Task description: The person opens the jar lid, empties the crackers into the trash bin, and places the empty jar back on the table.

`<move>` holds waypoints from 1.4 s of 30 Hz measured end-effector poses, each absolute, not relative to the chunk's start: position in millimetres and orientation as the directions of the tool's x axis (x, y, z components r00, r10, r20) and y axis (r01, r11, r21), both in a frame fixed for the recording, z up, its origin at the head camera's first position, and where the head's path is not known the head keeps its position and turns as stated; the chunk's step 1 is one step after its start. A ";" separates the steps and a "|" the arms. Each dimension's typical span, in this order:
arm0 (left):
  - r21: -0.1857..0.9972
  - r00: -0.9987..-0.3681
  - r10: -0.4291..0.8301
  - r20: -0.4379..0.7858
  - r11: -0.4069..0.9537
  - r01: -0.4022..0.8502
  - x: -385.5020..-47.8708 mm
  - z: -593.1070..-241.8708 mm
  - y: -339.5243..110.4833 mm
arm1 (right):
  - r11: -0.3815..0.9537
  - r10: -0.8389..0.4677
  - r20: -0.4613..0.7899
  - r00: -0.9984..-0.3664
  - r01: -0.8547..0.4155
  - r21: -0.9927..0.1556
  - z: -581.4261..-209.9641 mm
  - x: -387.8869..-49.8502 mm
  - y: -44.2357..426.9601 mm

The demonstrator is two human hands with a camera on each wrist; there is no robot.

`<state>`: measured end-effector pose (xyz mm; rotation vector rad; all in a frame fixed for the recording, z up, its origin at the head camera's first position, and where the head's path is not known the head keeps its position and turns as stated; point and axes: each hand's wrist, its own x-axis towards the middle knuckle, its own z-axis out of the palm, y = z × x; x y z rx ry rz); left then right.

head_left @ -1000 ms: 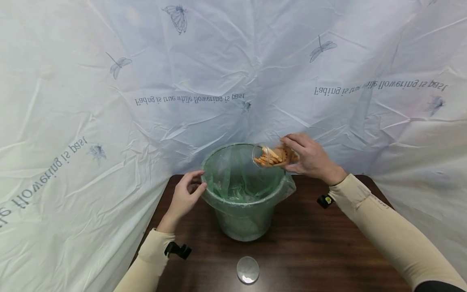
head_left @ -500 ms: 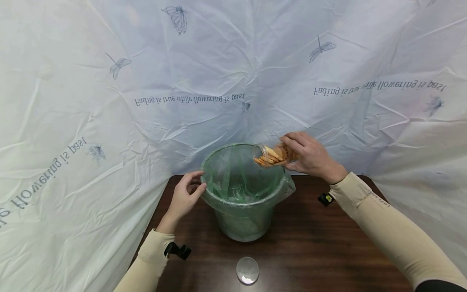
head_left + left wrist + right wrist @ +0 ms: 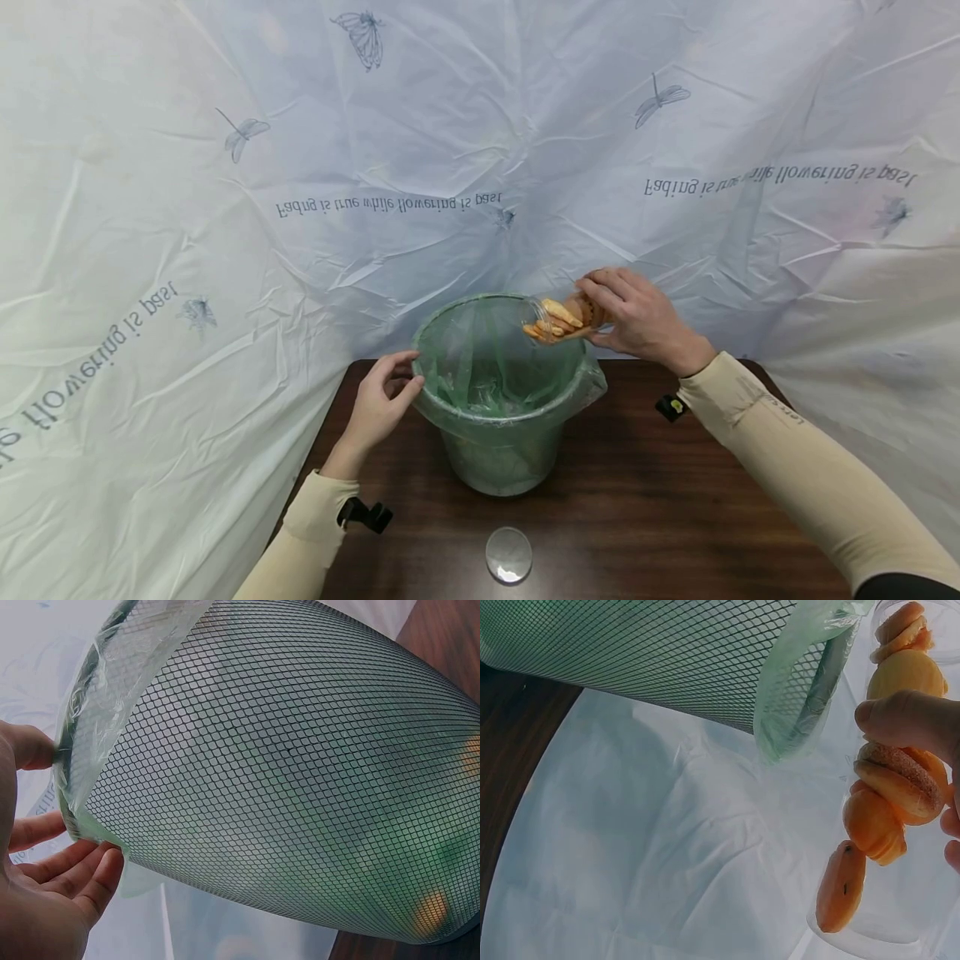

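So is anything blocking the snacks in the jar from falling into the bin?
Nothing visible blocks the snacks. The jar is tilted, its uncovered mouth over the bin, whose green liner hangs open.

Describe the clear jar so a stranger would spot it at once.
On the dark wooden table stands a mesh bin with a green liner. At the right of its rim, the right hand grips the jar, tipped sideways. Unlike the flat, round disc lying on the table, the jar holds orange-brown pieces.
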<state>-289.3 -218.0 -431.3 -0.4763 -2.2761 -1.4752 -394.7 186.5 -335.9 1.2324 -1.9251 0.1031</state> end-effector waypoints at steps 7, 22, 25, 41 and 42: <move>0.786 -0.867 0.072 0.492 0.392 0.478 -289.2 -430.5 -217.9 | 0.515 -0.722 0.671 -0.171 -0.780 0.356 -334.3 -395.2 186.5; 0.785 -0.867 0.075 0.493 0.390 0.481 -288.7 -430.2 -218.1 | 0.524 -0.744 0.646 -0.172 -0.749 0.405 -333.7 -395.3 186.9; 0.785 -0.867 0.075 0.493 0.391 0.480 -288.6 -430.1 -218.0 | 0.520 -0.748 0.643 -0.167 -0.749 0.411 -333.9 -396.0 186.7; 0.781 -0.865 0.079 0.496 0.395 0.484 -288.4 -430.1 -217.7 | 0.471 -0.782 0.617 -0.087 -0.730 0.494 -333.8 -399.1 182.1; 0.779 -0.864 0.081 0.496 0.397 0.485 -287.8 -429.2 -217.1 | 0.468 -0.783 0.616 -0.080 -0.729 0.500 -334.0 -399.4 181.8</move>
